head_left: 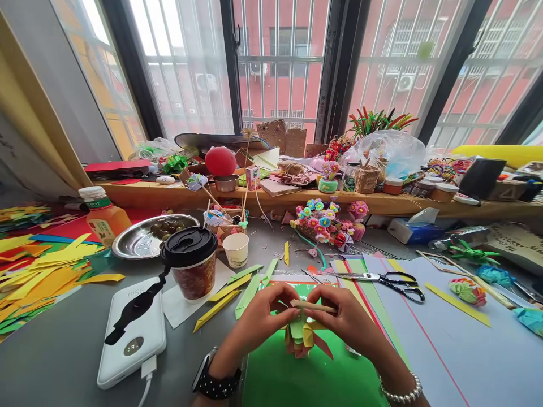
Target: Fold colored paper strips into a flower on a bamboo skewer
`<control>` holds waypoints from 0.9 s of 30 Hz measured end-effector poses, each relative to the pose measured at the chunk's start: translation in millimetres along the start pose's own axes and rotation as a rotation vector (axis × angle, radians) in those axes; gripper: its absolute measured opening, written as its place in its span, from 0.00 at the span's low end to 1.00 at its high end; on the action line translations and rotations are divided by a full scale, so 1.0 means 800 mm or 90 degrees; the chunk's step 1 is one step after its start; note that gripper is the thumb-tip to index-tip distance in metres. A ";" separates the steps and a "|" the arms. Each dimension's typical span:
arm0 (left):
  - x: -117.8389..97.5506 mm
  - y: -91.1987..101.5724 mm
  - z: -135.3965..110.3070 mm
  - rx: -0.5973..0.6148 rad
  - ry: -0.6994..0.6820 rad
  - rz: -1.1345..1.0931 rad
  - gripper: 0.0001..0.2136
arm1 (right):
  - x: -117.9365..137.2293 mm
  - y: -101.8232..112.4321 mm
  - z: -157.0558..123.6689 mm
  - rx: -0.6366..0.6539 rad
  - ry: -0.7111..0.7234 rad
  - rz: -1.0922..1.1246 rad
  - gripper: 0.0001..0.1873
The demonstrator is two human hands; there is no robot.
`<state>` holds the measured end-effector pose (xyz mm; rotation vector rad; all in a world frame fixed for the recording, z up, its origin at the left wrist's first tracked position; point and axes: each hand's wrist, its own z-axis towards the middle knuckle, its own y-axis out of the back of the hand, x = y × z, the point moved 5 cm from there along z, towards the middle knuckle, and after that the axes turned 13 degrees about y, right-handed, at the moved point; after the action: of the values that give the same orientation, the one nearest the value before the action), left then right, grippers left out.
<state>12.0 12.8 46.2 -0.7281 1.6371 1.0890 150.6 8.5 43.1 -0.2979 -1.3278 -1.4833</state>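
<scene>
- Loose paper strips heap between nine and ten o'clock of the folded paper piece.
- A juice bottle stands at ten o'clock.
- A white power bank lies at nine o'clock, a cable plugged in.
- A black-lidded cup stands at ten o'clock, nearer than the bottle.
- The left hand, at ten o'clock, pinches narrowly at the top of the piece.
- The folded paper piece, green, yellow and pink, sits at the dial's centre, over a green sheet.
- The right hand, at two o'clock, grips a pale stick, its tip by the left thumb.
- Scissors lie at two o'clock, beyond the right hand.
</scene>
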 end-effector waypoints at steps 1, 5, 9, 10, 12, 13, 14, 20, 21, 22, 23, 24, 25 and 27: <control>0.001 0.000 0.001 0.003 0.009 -0.006 0.04 | -0.001 0.000 0.000 0.003 -0.001 0.003 0.10; 0.008 -0.003 0.004 0.028 0.029 -0.049 0.07 | -0.003 -0.003 -0.002 0.031 -0.002 0.046 0.11; 0.018 -0.004 0.007 0.038 0.026 -0.078 0.07 | -0.004 -0.002 -0.003 0.051 0.001 0.046 0.09; 0.020 -0.004 0.008 0.038 0.029 -0.081 0.07 | -0.004 -0.002 -0.003 0.052 0.002 0.043 0.08; 0.021 -0.004 0.009 0.037 0.034 -0.084 0.06 | -0.003 -0.001 -0.003 0.055 0.008 0.033 0.08; 0.021 -0.004 0.009 0.035 0.036 -0.085 0.06 | -0.003 0.000 -0.003 0.055 0.011 0.027 0.08; 0.020 -0.004 0.009 0.035 0.038 -0.087 0.06 | -0.002 0.000 -0.003 0.056 0.012 0.024 0.08; 0.010 -0.004 0.008 -0.008 0.033 -0.029 0.04 | 0.002 0.002 -0.002 0.027 0.017 -0.002 0.04; 0.009 -0.003 0.008 -0.025 0.024 -0.005 0.03 | 0.003 0.002 -0.002 0.022 0.022 -0.014 0.04; 0.009 -0.003 0.008 -0.039 0.015 0.018 0.03 | 0.003 0.002 -0.001 0.018 0.026 -0.027 0.04; 0.009 -0.003 0.008 -0.048 0.008 0.034 0.03 | 0.003 0.003 -0.002 0.014 0.030 -0.042 0.05; 0.009 -0.003 0.008 -0.050 0.003 0.042 0.03 | 0.004 0.003 -0.002 0.012 0.034 -0.059 0.07; 0.010 -0.004 0.008 -0.050 -0.001 0.042 0.04 | 0.004 0.003 -0.002 0.010 0.038 -0.079 0.09; 0.013 -0.005 0.008 -0.042 -0.004 0.032 0.05 | 0.003 0.004 -0.002 0.012 0.045 -0.116 0.11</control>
<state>14.7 17.8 34.8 -0.7289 1.6286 1.1849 152.7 6.1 46.2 -0.1135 -1.3402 -1.6173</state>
